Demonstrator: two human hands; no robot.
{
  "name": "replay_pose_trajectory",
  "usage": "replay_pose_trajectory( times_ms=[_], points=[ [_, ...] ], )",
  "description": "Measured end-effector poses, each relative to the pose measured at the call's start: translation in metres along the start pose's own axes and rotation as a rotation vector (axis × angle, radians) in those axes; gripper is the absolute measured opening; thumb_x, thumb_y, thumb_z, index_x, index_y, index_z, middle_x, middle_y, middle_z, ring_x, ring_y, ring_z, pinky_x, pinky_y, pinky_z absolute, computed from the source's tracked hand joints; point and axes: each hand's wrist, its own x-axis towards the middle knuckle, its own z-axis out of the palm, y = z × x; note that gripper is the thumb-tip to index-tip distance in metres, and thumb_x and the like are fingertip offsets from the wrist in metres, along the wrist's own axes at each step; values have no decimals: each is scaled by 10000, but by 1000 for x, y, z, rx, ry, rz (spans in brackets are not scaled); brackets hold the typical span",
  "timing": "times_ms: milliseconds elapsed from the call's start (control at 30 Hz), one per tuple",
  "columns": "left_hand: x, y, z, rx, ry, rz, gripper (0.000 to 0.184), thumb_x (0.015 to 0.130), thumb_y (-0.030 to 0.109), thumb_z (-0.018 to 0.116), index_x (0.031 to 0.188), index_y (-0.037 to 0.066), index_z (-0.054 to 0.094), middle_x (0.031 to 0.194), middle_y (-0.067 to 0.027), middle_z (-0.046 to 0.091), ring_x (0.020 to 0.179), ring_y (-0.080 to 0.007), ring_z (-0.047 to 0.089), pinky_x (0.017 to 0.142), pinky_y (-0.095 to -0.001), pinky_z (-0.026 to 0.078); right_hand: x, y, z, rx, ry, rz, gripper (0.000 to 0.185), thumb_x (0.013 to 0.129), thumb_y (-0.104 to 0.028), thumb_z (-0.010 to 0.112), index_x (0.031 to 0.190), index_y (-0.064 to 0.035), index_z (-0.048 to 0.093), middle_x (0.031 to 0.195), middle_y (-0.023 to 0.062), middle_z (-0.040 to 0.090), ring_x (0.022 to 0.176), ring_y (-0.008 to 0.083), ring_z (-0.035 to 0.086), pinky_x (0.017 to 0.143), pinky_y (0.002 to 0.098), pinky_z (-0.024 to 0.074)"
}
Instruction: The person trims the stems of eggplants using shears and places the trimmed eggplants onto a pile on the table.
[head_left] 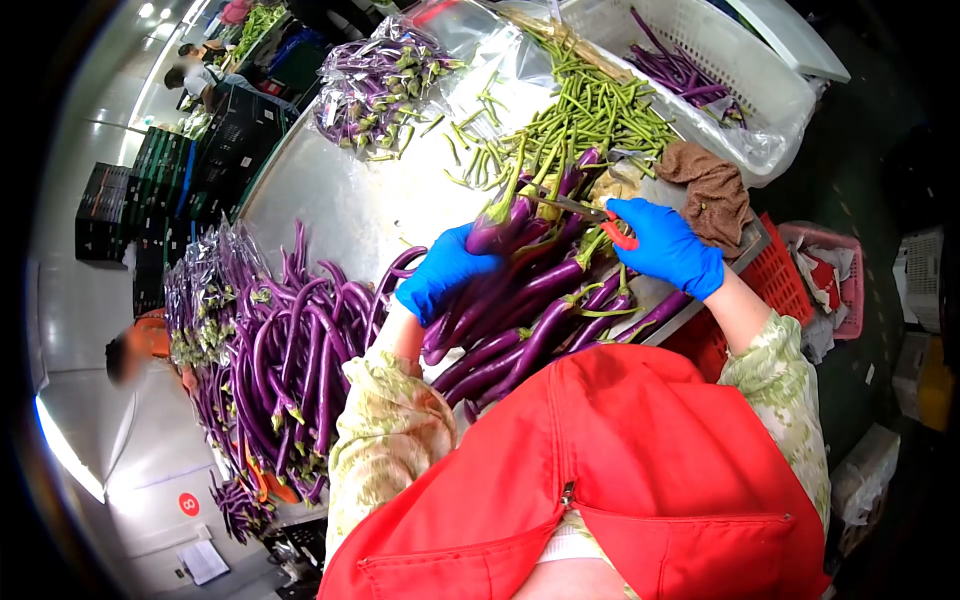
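My left hand (pixel 455 270), in a blue glove, is wrapped round a purple eggplant (pixel 492 232) with its green stem end pointing up and away. Opposite it my right hand (pixel 662 245), also gloved in blue, grips the red handles of scissors (pixel 620 236). The scissor blades reach left to the stem of the held eggplant; whether they are closed on it is too small to tell. Below and between both hands lies a heap of eggplants (pixel 540 335). Beyond the blades is a pile of cut green stems (pixel 600 105).
Long thin eggplants (pixel 300 350) are heaped at the left, beside plastic-wrapped bundles (pixel 375 85). A brown cloth (pixel 705 190) lies right of my right hand. Behind it stands a white crate (pixel 780 125); a red basket (pixel 775 280) is at the right. Other people are at the far left.
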Motion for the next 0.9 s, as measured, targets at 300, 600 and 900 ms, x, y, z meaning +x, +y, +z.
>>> replay_pose_trajectory(
  times_ms=[300, 600, 900],
  points=[
    [-7, -3, -5, -149, 29, -6, 485, 742, 20, 674, 1208, 21, 538, 1101, -24, 596, 981, -118, 539, 893, -270, 423, -17, 11, -7, 211, -148, 298, 307, 782, -162, 608, 1050, -22, 555, 861, 157, 616, 745, 315, 610, 655, 355, 465],
    [-13, -11, -1, -99, -52, 6, 469, 742, 17, 684, 1193, 43, 558, 1068, 10, 592, 960, -96, 537, 875, -252, 434, -6, 9, 18, 956, -261, 308, 405, 738, -78, 598, 1119, 27, 509, 983, 50, 574, 827, 100, 483, 757, 256, 427],
    [-11, -15, -1, -84, -9, 14, 498, 739, 25, 678, 1220, 48, 552, 1060, 11, 599, 954, -90, 539, 875, -244, 436, -11, 9, 13, 676, -217, 333, 301, 757, -116, 552, 1021, 24, 513, 814, 30, 509, 735, 113, 442, 691, 266, 413]
  ],
)
